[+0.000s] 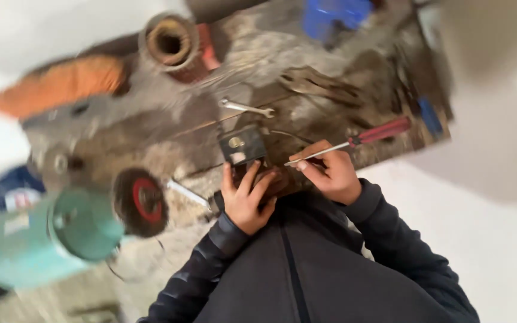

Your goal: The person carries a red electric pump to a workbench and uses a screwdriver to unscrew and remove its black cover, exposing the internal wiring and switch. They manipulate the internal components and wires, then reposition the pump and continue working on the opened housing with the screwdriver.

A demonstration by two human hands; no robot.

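A teal cylindrical motor housing (49, 239) carrying a pale rectangular label sits at 8 o'clock on the workbench (169, 137), a blue box (335, 15) at 12 o'clock. My left hand (245, 200) grasps the small dark block (243, 145), which lies at 12 o'clock from its fingers. My right hand (329, 173) is clenched on the red-handled screwdriver (354, 142), tip at 3 o'clock from the block.

Small dark boxy part (243, 146) on bench; red-handled screwdriver (354, 142) slanted
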